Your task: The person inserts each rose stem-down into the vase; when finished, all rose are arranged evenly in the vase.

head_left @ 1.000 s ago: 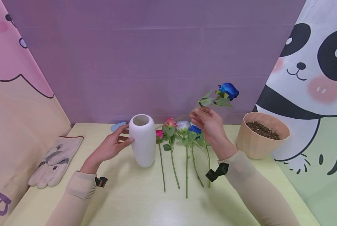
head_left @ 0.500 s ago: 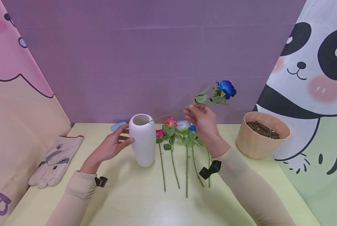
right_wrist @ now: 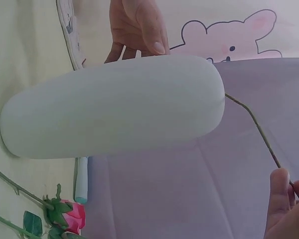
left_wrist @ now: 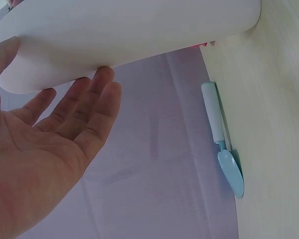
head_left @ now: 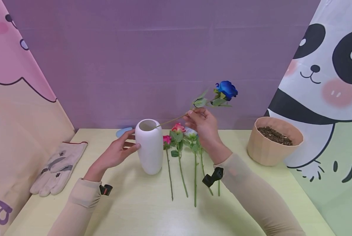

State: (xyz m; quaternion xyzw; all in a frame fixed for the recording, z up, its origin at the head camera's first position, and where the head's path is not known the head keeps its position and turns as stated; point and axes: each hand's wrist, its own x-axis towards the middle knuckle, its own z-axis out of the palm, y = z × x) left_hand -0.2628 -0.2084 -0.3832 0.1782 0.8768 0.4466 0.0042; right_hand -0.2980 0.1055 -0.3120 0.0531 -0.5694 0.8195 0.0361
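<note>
A white vase [head_left: 150, 152] stands upright on the table. My left hand [head_left: 117, 153] holds it lightly at its left side, thumb in front and fingertips behind, as the left wrist view shows. My right hand [head_left: 203, 129] pinches the stem of a blue rose [head_left: 227, 90] between thumb and fingers. The rose slants, its bloom up to the right and its stem's lower end in the vase mouth. In the right wrist view the stem [right_wrist: 261, 132] bends over the rim; its tip is hidden inside the vase.
Several flowers lie right of the vase, among them a dark pink rose [head_left: 166, 140] and a coral-pink one [head_left: 178, 127]. A pale-blue trowel [left_wrist: 230, 172] lies behind the vase. Gloves [head_left: 59, 167] lie at left; a peach pot [head_left: 265, 149] of soil stands at right.
My right hand has moved left with the blue rose, bringing the stem's end from behind the vase into its mouth. The left hand and vase have stayed in place.
</note>
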